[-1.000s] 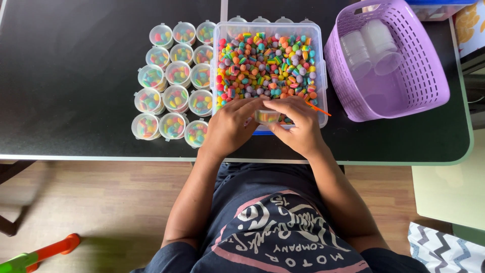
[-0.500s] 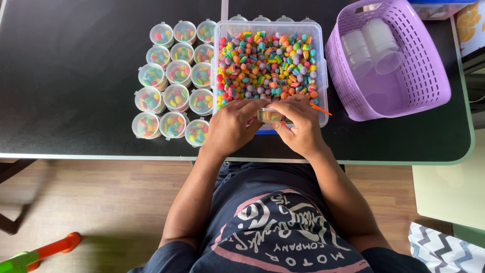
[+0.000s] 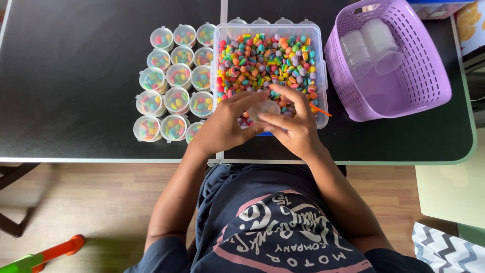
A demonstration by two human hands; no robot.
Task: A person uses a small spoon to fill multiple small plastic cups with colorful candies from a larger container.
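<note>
A clear rectangular bin (image 3: 321, 60) full of small multicoloured candies stands on the black table (image 3: 76, 76). Over its near end both my hands hold one small clear lidded cup (image 3: 264, 109). My left hand (image 3: 225, 126) wraps it from the left, fingers spread along its side. My right hand (image 3: 293, 124) covers it from the right, with fingers pressed on the lid. To the left of the bin stand several small clear cups (image 3: 174, 76) filled with candies and closed with lids, packed in rows.
A purple slotted basket (image 3: 429, 65) at the right holds stacked empty clear cups (image 3: 371, 48). An orange stick (image 3: 322, 111) pokes out by the bin's near right corner. The table's front edge runs just below my hands. A wooden floor lies beneath.
My hands have turned the small cup so its lid faces up, and my fingers have shifted over it. Bin, basket and filled cups stay put.
</note>
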